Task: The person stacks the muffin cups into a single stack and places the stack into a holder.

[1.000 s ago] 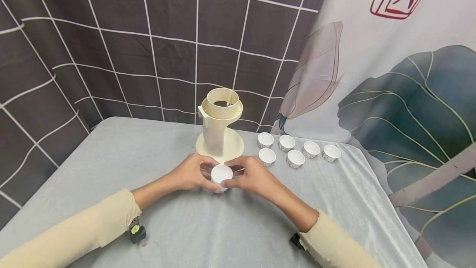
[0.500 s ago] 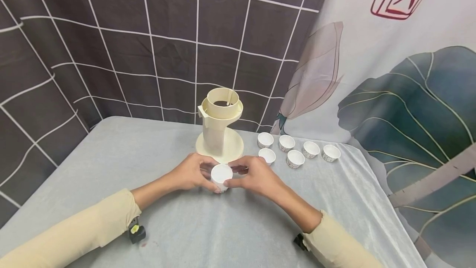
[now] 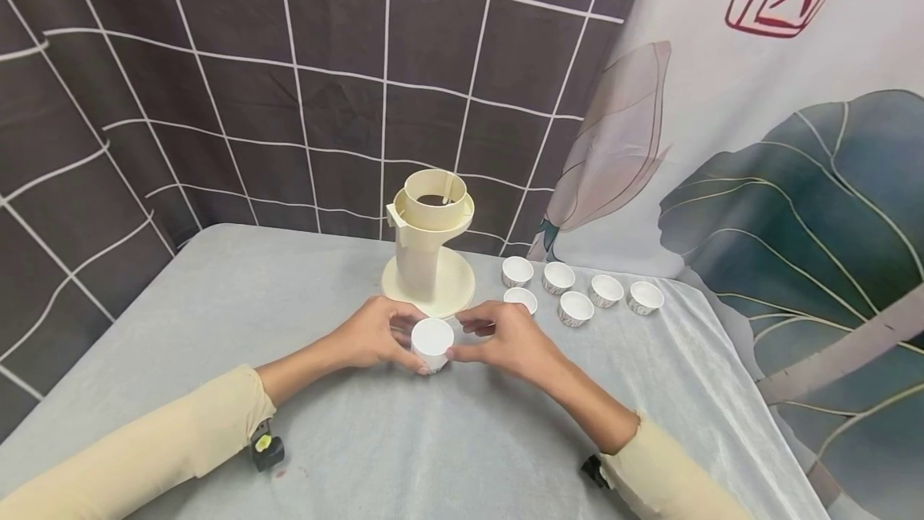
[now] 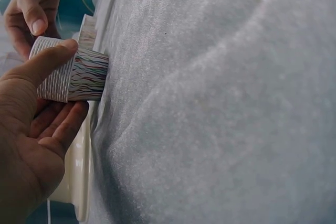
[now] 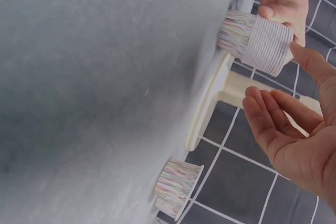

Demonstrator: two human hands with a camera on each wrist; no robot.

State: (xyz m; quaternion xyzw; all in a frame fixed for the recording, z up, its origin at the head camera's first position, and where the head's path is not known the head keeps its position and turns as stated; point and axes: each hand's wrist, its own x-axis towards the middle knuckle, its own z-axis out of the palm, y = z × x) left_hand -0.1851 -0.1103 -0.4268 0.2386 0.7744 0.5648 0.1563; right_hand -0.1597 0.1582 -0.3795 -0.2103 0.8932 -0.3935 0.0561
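Observation:
My left hand (image 3: pixel 375 335) holds a stack of white paper baking cups (image 3: pixel 431 341) upright on the table. In the left wrist view the thumb lies along the side of the nested cups (image 4: pixel 73 74), with fingers on the other side; coloured streaks show on the lowest cup. My right hand (image 3: pixel 505 339) is just right of the stack, fingers loosely bent and holding nothing. Its thumb tip is very near the upper rim in the right wrist view; whether it touches I cannot tell. Close behind the hands stands a cream plastic holder (image 3: pixel 415 263) with a round base and a ring top.
Several single baking cups (image 3: pixel 575 309) stand in two rows at the back right of the grey cloth-covered table (image 3: pixel 346 440). One of them (image 3: pixel 520 299) is partly covered by the right hand. A dark tile-patterned curtain (image 3: pixel 332 119) hangs behind the table.
The right hand has drawn off slightly to the right, its fingers parting from the stack. The left hand and the cups stay where they were.

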